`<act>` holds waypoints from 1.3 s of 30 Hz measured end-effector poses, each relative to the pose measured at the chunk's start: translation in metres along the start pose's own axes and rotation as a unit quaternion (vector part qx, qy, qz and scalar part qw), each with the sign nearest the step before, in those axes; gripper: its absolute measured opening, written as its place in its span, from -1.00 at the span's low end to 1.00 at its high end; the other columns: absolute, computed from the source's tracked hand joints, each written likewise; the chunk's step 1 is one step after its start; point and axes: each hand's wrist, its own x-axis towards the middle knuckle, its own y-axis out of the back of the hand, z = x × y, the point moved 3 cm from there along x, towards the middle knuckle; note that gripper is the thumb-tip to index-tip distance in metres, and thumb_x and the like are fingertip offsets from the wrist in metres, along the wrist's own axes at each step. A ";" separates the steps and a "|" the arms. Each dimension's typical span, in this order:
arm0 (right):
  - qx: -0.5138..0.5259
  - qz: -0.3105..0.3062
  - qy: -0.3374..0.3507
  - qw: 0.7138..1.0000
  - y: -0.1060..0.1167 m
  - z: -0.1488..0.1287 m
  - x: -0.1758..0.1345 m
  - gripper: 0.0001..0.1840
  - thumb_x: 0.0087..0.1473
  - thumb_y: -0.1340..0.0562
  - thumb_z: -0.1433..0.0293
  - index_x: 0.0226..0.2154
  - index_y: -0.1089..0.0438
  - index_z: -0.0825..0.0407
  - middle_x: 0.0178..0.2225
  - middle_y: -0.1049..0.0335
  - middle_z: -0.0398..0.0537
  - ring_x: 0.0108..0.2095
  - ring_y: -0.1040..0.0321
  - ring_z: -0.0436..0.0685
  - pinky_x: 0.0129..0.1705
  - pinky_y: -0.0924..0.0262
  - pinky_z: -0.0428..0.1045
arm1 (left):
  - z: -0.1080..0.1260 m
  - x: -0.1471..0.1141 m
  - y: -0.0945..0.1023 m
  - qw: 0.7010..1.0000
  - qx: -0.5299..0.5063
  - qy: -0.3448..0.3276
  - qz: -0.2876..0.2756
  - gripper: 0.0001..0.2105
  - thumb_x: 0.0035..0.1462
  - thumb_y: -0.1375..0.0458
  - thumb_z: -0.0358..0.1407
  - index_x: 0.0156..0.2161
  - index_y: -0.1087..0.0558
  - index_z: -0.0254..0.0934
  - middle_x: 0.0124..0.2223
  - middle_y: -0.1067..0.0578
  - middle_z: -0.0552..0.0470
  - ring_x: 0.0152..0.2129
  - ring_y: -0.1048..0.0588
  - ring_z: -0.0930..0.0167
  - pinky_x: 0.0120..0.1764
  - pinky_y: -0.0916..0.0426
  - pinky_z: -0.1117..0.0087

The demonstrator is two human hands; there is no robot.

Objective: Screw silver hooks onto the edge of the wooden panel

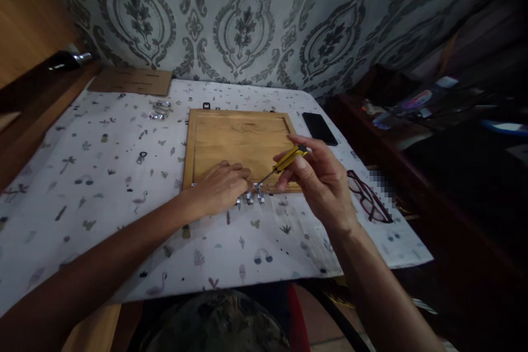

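Note:
A wooden panel with a raised frame (241,140) lies flat on the table. Along its near edge shiny metal hooks (260,193) stick out toward me, part of what looks like a hook rail. My left hand (223,190) rests over this edge with fingers curled, covering most of the rail; what the fingertips press is hidden. Between thumb and fingers my right hand (325,184) grips a yellow and black screwdriver (291,158). Its shaft slants down to the left, and the tip is at the rightmost hook, close to my left fingertips.
A black phone (319,128) and dark-framed glasses (368,198) lie right of the panel. Small shiny packets (160,109) and a cardboard piece (130,81) are at the back left. A patterned cloth (198,253) covers the table; a plastic bottle (416,103) lies beyond its right side.

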 end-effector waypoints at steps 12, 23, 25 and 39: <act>0.047 0.060 0.000 0.997 -0.004 -0.002 0.005 -0.54 -0.08 -0.51 0.11 -0.33 -0.30 -0.03 -0.36 -0.57 -0.20 -0.69 -0.33 -0.11 -0.66 -0.28 -0.15 | -0.001 0.000 0.001 1.000 -0.015 0.007 -0.003 -0.81 0.34 -0.11 -0.42 -0.14 -0.59 -0.22 -0.23 -0.53 -0.01 -0.20 -0.46 0.30 -0.15 -0.24 0.29; 0.040 0.062 0.031 0.997 -0.004 -0.004 0.005 -0.65 0.02 -0.46 0.14 -0.26 -0.46 0.00 -0.22 -0.58 -0.12 -0.70 -0.31 -0.15 -0.66 -0.26 -0.14 | -0.003 -0.001 -0.003 1.000 -0.012 0.007 0.001 -0.75 0.36 -0.07 -0.47 -0.06 -0.58 -0.22 -0.19 -0.53 -0.01 -0.15 -0.47 0.30 -0.11 -0.28 0.28; 0.051 0.065 0.022 0.996 -0.005 -0.003 0.007 -0.62 -0.01 -0.47 0.14 -0.32 -0.37 0.00 -0.27 -0.58 -0.13 -0.71 -0.29 -0.15 -0.67 -0.23 -0.15 | -0.004 -0.002 -0.003 1.000 -0.012 0.004 0.008 -0.75 0.35 -0.07 -0.47 -0.06 -0.58 -0.21 -0.19 -0.52 -0.01 -0.16 -0.47 0.30 -0.11 -0.28 0.28; 0.037 0.070 0.016 0.997 -0.003 -0.008 0.005 -0.62 -0.02 -0.48 0.10 -0.31 -0.46 0.00 -0.22 -0.60 -0.09 -0.69 -0.33 -0.14 -0.63 -0.28 -0.12 | -0.004 -0.001 -0.003 1.000 -0.014 0.008 0.008 -0.74 0.35 -0.07 -0.47 -0.08 -0.59 -0.19 -0.19 -0.54 0.00 -0.16 -0.48 0.30 -0.12 -0.30 0.27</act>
